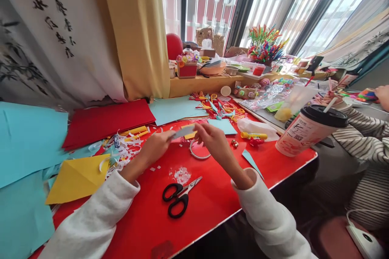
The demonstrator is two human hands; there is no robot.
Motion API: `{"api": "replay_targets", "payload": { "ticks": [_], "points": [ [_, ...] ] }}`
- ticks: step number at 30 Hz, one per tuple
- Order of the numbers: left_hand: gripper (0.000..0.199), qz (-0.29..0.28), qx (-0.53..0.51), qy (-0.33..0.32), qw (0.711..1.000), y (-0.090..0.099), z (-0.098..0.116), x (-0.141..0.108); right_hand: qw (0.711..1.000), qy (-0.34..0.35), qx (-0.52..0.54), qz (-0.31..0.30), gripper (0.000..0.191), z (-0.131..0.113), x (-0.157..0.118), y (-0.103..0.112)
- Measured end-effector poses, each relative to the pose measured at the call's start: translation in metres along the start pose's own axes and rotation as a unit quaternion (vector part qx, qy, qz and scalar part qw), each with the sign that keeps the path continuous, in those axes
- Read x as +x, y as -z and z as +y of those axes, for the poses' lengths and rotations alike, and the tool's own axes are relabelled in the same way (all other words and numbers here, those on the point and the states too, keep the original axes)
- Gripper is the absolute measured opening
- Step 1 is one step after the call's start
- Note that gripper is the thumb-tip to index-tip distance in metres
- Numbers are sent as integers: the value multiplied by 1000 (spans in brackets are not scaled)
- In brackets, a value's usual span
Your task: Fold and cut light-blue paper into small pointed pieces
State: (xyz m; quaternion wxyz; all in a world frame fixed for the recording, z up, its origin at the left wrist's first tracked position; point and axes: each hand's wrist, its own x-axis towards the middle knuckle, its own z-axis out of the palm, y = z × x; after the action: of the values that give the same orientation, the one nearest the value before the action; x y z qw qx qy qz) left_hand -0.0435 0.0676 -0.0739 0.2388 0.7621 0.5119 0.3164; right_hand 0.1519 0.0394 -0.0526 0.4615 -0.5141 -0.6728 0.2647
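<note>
A narrow grey-blue strip, apparently paper [183, 131], is stretched between my two hands above the red table [219, 194]. My left hand [155, 146] pinches its left end. The fingers of my right hand [212, 138] are closed at its right end, the thumb side turned away from view. Under my right hand lies a thin round ring [200, 157], partly covered by the fingers. Black-handled scissors [181, 197] rest nearer to me, their blades slightly apart. Beside them is a small heap of white paper scraps [182, 175].
Yellow paper [79, 178], red sheets [112, 121] and light-blue sheets [27, 137] lie left. A glue stick [253, 135], a light-blue paper triangle [253, 162] and a lidded drink cup [308, 131] stand or lie right. Another person's striped sleeve [361, 133] shows beyond.
</note>
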Motion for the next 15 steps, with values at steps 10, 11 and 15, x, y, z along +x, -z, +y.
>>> {"api": "replay_targets", "payload": {
  "ticks": [10, 11, 15],
  "points": [
    [36, 10, -440, 101, 892, 14, 20, 3, 921, -106, 353, -126, 31, 15, 31, -32],
    [37, 6, -428, 109, 897, 15, 21, 3, 928, -96, 348, -96, 27, 16, 31, -31],
    [43, 2, -403, 104, 909, 22, 23, 3, 949, -14, 304, -81, 24, 19, 32, -26]
  ]
}}
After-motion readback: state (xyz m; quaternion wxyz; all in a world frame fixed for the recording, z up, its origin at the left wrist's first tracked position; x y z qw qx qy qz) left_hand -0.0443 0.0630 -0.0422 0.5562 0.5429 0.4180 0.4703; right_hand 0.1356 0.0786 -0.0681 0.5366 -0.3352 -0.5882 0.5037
